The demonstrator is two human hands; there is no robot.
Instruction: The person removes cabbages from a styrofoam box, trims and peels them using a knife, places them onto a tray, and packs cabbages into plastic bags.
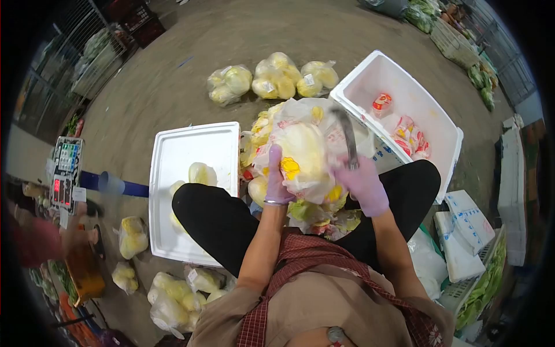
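Note:
My left hand [278, 180], in a purple glove, grips the near left side of a pale cabbage [305, 149] partly wrapped in white printed paper. At the cabbage's right, my right hand [365, 188], also gloved in purple, is closed around a curved knife [349, 136]. The blade points up and away, slightly blurred, and the knife's handle is hidden in the hand. Yellow leaves and crumpled paper lie behind the cabbage. Leafy trimmings [326, 222] lie beneath it, between my knees.
A white foam lid [165, 196] with cabbages on it lies left. A white foam box [399, 69] holding red-and-white wrappings [410, 136] stands right. Bagged cabbages [274, 78] sit ahead; more bags [179, 295] lie at lower left. A scale [66, 168] stands far left.

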